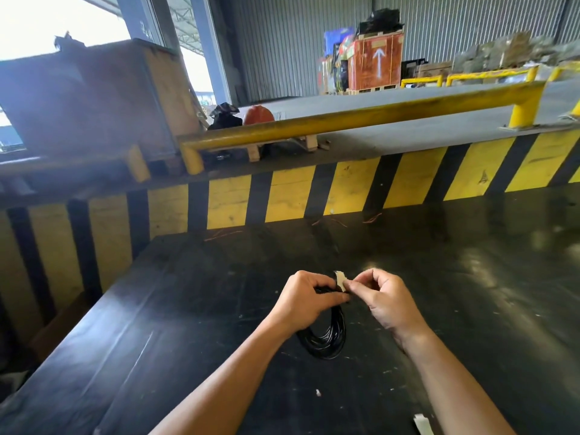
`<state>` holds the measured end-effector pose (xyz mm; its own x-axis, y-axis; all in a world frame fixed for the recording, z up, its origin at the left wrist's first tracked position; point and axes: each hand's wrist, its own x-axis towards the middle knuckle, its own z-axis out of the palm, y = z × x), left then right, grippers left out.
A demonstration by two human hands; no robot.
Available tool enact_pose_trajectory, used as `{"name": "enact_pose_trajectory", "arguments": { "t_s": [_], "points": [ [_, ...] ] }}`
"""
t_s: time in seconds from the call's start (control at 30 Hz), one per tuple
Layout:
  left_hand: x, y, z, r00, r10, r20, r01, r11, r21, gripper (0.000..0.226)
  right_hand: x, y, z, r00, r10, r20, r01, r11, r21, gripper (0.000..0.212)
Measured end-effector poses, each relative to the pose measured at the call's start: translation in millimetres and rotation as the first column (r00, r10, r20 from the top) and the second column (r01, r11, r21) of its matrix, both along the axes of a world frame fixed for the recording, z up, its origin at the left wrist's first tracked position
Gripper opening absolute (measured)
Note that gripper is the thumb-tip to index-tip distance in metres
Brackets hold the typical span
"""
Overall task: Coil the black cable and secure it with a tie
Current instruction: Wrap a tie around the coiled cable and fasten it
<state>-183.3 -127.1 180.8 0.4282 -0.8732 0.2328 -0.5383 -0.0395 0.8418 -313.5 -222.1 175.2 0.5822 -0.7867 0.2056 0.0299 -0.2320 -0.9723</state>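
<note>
Above the counter's (470, 293) near middle, my left hand (306, 301) pinches the coiled black cable (326, 339) closed while my right hand's (384, 301) fingers clamp the pale tie (340, 280). Coiling looks done; fastening the tie remains, I judge.

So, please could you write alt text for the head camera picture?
Two bare hands hold a coiled black cable above a dark table; the left hand grips the coil's top while the right hand pinches a small white tie there. Yellow-black barrier behind.

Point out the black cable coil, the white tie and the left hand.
black cable coil (326, 340), head view, lower loop hanging below the hands
white tie (340, 279), head view, strip showing between the hands
left hand (303, 301), head view, back of the hand
</note>
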Motion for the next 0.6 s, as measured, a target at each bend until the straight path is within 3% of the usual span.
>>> {"name": "enact_pose_trajectory", "arguments": {
  "t_s": [0.13,0.23,0.4,0.5,0.6],
  "points": [
    [1.1,-1.2,10.0,0.995,-0.015,0.100,0.013,1.000,0.014,0.003,-3.0,1.4,8.8,0.999,0.039,-0.007,-0.040,0.983,-0.182,0.006],
    [-2.3,-1.7,19.0,0.992,-0.052,0.116,0.052,0.999,0.009,0.006,-2.1,2.0,9.6,0.989,0.119,-0.087,-0.133,0.975,-0.178,0.012],
    [-5.8,1.1,27.1,0.992,-0.101,0.073,0.100,0.995,0.019,0.004,-6.7,-4.5,12.5,0.987,0.147,-0.057,-0.155,0.974,-0.166,0.020],
    [-9.4,1.5,32.5,0.995,-0.101,0.014,0.101,0.995,-0.010,0.006,-6.4,-6.6,14.2,0.996,0.063,-0.065,-0.076,0.975,-0.208,0.028],
    [-9.9,3.3,37.3,0.985,-0.098,-0.141,0.092,0.994,-0.051,0.019,-8.2,-18.0,20.6,0.994,-0.100,-0.054,0.086,0.971,-0.222,0.028]
  ]
}}
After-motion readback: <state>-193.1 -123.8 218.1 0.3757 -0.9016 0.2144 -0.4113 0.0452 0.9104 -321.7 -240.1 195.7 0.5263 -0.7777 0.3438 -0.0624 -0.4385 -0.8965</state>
